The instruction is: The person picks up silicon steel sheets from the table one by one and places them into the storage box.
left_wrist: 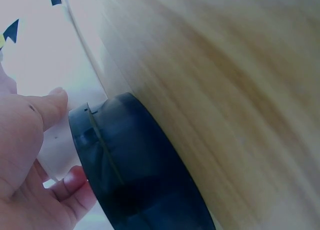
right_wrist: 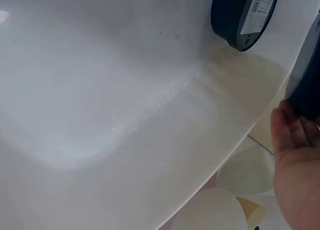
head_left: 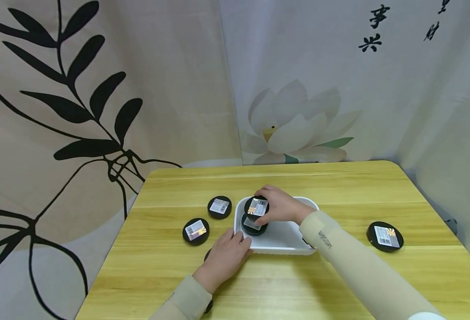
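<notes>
My right hand holds a round black container with a white label, above the left part of a white tray. In the right wrist view the fingertips are on the edge of that container. A second black container lies inside the tray, partly covered by the held one. My left hand grips the tray's near left corner, thumb on the wall in the left wrist view. Close beside that hand stands another black container, mostly hidden in the head view.
Two labelled black containers lie left of the tray on the wooden table. Another black container is at the right. A dark edge shows beside the left sleeve. Printed curtains hang behind the table.
</notes>
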`<action>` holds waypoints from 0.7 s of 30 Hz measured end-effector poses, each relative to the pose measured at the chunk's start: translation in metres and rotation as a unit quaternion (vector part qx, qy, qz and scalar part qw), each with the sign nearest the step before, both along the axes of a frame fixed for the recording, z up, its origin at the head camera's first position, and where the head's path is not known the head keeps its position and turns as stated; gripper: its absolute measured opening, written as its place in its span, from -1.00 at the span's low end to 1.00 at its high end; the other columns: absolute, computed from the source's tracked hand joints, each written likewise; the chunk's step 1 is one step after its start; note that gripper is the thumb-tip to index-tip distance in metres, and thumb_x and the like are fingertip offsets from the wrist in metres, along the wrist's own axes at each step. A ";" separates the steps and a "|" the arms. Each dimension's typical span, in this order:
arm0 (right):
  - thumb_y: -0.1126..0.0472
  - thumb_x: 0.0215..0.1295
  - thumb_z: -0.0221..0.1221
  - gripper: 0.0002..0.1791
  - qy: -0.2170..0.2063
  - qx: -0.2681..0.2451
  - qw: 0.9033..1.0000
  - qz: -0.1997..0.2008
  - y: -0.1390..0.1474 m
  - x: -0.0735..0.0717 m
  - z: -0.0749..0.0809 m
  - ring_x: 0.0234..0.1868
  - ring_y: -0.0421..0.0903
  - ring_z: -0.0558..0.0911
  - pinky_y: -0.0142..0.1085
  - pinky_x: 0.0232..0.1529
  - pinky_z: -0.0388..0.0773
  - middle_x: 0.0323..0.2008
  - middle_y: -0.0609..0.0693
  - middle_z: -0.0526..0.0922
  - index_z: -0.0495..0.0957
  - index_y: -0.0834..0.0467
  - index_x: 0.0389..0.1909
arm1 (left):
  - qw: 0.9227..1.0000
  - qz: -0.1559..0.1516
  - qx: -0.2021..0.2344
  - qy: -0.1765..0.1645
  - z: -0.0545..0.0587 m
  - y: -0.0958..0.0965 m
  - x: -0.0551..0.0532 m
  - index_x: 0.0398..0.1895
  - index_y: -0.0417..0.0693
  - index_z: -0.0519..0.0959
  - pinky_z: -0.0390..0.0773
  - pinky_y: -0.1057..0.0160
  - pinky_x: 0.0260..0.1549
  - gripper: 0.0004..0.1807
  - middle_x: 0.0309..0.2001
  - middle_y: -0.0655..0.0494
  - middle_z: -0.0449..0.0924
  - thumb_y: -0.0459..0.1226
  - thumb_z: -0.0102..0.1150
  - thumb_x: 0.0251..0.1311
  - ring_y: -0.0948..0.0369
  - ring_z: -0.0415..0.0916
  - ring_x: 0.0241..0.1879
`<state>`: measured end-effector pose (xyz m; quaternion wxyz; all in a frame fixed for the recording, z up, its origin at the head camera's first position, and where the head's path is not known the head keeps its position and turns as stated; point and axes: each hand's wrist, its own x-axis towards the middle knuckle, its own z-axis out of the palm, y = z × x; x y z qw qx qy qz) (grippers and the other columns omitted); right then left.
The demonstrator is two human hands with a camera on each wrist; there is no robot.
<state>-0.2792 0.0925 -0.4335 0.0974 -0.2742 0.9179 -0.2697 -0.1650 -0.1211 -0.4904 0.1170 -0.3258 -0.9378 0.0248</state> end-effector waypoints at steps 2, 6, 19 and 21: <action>-0.13 -0.11 0.56 -0.05 -0.002 0.008 1.000 0.004 -0.002 -0.001 0.000 0.19 -0.01 0.52 -0.07 0.30 0.46 0.23 0.08 0.51 0.47 0.19 0.30 | 1.000 0.000 0.000 -0.001 0.001 0.000 0.000 -0.20 0.07 0.53 0.27 0.30 -0.40 -0.74 -0.37 0.17 0.47 0.04 0.10 0.43 0.19 0.20 -0.38; -0.14 -0.12 0.57 -0.04 0.000 0.023 1.000 0.015 -0.006 -0.003 -0.003 0.16 -0.03 0.52 -0.10 0.28 0.47 0.21 0.06 0.52 0.47 0.20 0.30 | 1.000 0.003 0.000 -0.001 0.001 -0.001 0.000 -0.21 0.07 0.53 0.28 0.30 -0.40 -0.73 -0.36 0.17 0.49 0.04 0.10 0.43 0.19 0.22 -0.38; -0.13 -0.09 0.57 -0.03 0.002 0.060 0.997 0.051 -0.016 -0.005 -0.012 0.21 -0.01 0.51 -0.12 0.32 0.45 0.20 0.08 0.52 0.45 0.22 0.33 | 1.000 -0.003 0.006 0.008 0.000 -0.001 -0.001 -0.21 0.06 0.52 0.28 0.29 -0.39 -0.73 -0.36 0.17 0.48 0.04 0.08 0.44 0.19 0.21 -0.38; -0.13 -0.10 0.57 -0.03 0.004 0.063 0.997 0.054 -0.016 -0.005 -0.014 0.20 -0.02 0.52 -0.13 0.32 0.44 0.19 0.07 0.53 0.46 0.22 0.32 | 1.000 -0.001 0.008 0.001 0.000 -0.001 0.000 -0.19 0.07 0.52 0.28 0.30 -0.39 -0.73 -0.35 0.17 0.47 0.05 0.08 0.44 0.20 0.21 -0.38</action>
